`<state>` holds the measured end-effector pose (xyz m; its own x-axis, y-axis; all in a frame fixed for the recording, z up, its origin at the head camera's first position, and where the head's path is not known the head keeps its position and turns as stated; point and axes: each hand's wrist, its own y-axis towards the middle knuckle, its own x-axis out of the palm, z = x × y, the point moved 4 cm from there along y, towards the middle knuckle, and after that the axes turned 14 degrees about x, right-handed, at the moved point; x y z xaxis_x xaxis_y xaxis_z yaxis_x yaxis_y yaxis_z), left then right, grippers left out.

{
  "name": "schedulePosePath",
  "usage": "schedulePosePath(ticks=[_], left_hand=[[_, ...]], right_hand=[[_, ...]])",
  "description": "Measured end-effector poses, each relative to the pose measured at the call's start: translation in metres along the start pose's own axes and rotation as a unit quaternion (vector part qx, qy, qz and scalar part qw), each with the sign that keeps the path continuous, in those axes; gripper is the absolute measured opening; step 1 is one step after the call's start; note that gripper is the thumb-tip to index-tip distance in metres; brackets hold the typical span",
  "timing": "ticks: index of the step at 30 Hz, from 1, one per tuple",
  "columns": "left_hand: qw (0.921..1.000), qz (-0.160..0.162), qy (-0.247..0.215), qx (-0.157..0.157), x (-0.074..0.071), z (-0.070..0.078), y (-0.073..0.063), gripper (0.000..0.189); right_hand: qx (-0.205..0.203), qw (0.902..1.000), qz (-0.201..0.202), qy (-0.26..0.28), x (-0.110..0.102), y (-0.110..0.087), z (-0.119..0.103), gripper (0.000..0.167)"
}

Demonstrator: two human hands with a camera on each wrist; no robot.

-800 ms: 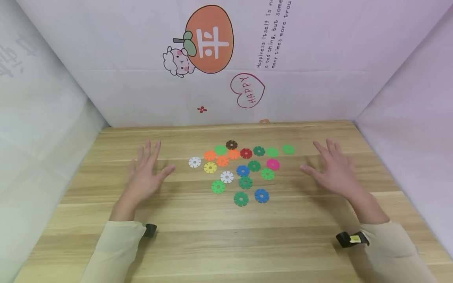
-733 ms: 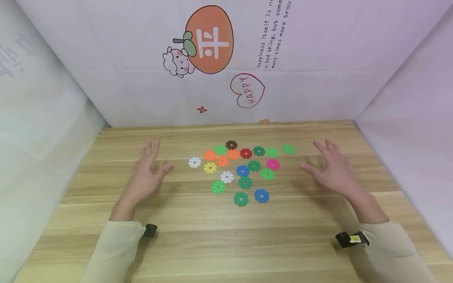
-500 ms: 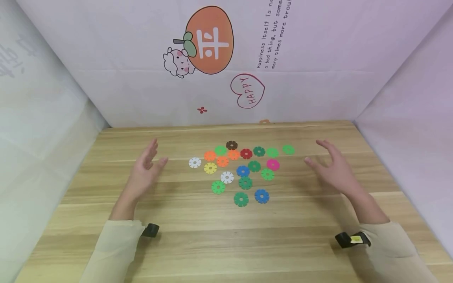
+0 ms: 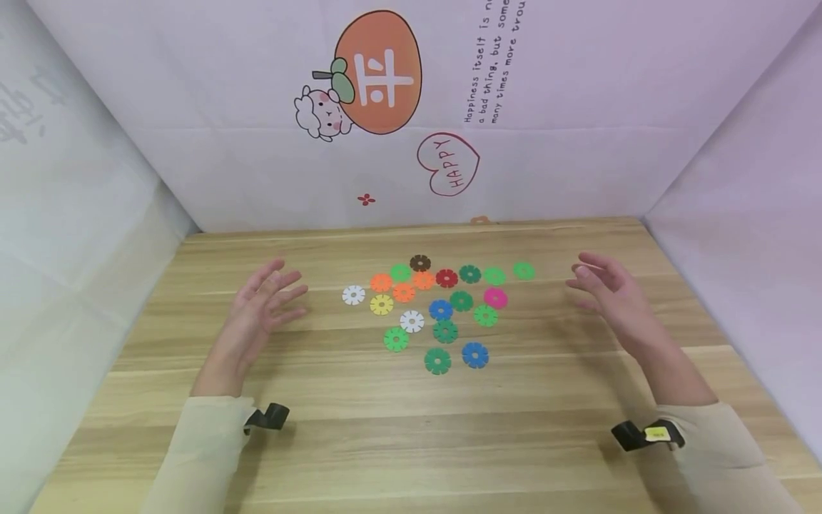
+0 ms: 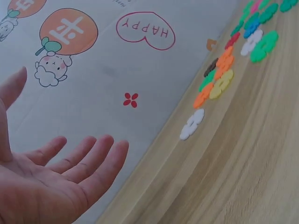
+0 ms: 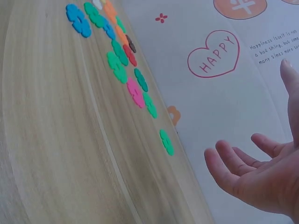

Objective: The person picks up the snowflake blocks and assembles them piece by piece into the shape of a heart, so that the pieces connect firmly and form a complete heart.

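Observation:
My left hand [image 4: 253, 310] is held above the table left of a scatter of flat, notched plastic discs, its fingers relaxed and slightly bent, nothing in it. In the left wrist view, that palm [image 5: 42, 191] is turned up. On the other side, my right hand [image 4: 613, 300] also hovers with loose fingers and holds nothing. Nearest the left hand lies a white disc [image 4: 353, 295]; nearest the right, a light green disc [image 4: 524, 271]. Between them lie several more, among them a yellow disc [image 4: 382, 305], a pink disc [image 4: 496, 298], a brown disc [image 4: 420, 263] and a blue disc [image 4: 475, 355].
The discs lie flat on a wooden table [image 4: 411, 442]. White printed cloth [image 4: 565, 107] rises behind the table's far edge, and more cloth stands at both sides. Black wrist cameras [image 4: 275, 416] jut inward from both cuffs.
Both hands have turned over, from fingers spread forward to palms facing inward and up, with the fingers relaxed. The discs have stayed where they were.

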<state>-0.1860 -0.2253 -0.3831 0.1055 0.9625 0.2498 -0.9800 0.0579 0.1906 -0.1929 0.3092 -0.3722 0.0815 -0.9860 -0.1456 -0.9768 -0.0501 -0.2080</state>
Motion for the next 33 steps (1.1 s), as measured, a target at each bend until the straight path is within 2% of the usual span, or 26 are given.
schedulePosePath(ticks=[4,8,12,16,22,28,31,33], left_hand=[[0.9987,0.005,-0.042,-0.029,0.0,-0.003,0.001,0.034],[0.9972,0.012,-0.059,-0.044,0.001,-0.006,0.002,0.031],[0.9971,0.009,-0.057,-0.049,0.0,-0.008,0.001,0.03],[0.9973,0.005,-0.029,-0.067,0.0,-0.013,0.002,0.033],[0.9951,-0.008,0.012,-0.098,0.003,-0.024,0.009,0.054],[0.9912,-0.042,0.032,-0.122,0.008,-0.035,0.02,0.065],[0.9884,-0.047,0.044,-0.137,0.008,-0.041,0.026,0.065],[0.9864,-0.048,0.053,-0.148,0.008,-0.043,0.031,0.065]], right_hand=[[0.018,0.9921,-0.063,0.107,0.0,-0.001,0.001,0.028],[0.037,0.9844,-0.083,0.15,0.001,-0.001,0.002,0.026],[0.051,0.9852,-0.078,0.144,0.002,-0.002,0.001,0.028],[0.062,0.9854,-0.079,0.137,0.004,-0.001,0.002,0.03],[0.078,0.9859,-0.08,0.124,0.007,0.003,0.004,0.028],[0.099,0.9871,-0.069,0.105,0.008,0.01,0.008,0.03],[0.111,0.9881,-0.059,0.089,0.008,0.015,0.009,0.037],[0.118,0.9887,-0.056,0.074,0.009,0.018,0.009,0.05]])
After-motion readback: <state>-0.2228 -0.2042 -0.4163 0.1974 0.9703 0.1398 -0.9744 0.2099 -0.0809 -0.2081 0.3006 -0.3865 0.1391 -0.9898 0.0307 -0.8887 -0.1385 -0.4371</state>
